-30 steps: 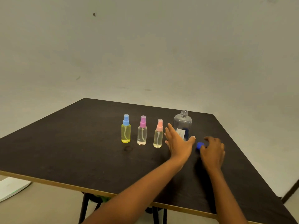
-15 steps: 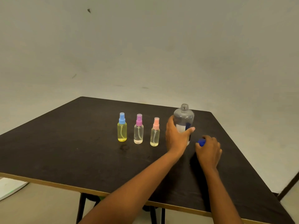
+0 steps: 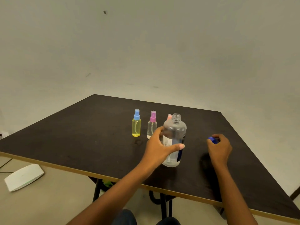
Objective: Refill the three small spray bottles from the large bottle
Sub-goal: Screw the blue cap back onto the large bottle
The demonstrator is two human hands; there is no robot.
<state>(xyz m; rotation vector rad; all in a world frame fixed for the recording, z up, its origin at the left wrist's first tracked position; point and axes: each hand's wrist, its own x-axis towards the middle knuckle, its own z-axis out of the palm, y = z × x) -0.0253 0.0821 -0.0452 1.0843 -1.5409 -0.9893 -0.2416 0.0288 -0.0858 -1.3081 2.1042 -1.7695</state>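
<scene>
My left hand (image 3: 159,147) grips the large clear bottle (image 3: 174,135) around its middle; the bottle is uncapped, upright and nearer to me than before. Behind it stand three small spray bottles in a row: a yellow one with a blue top (image 3: 136,123), a clear one with a purple top (image 3: 152,125), and one with a pink top (image 3: 169,117) mostly hidden by the large bottle. My right hand (image 3: 219,147) rests on the table to the right, fingers closed on the blue cap (image 3: 212,140).
The dark table (image 3: 81,135) has a light front edge close to me. A white flat object (image 3: 24,177) lies on the floor at the left. Table legs show below the edge.
My left hand closed around the large bottle and drew it toward me, in front of the pink-topped bottle. My right hand stayed on the blue cap.
</scene>
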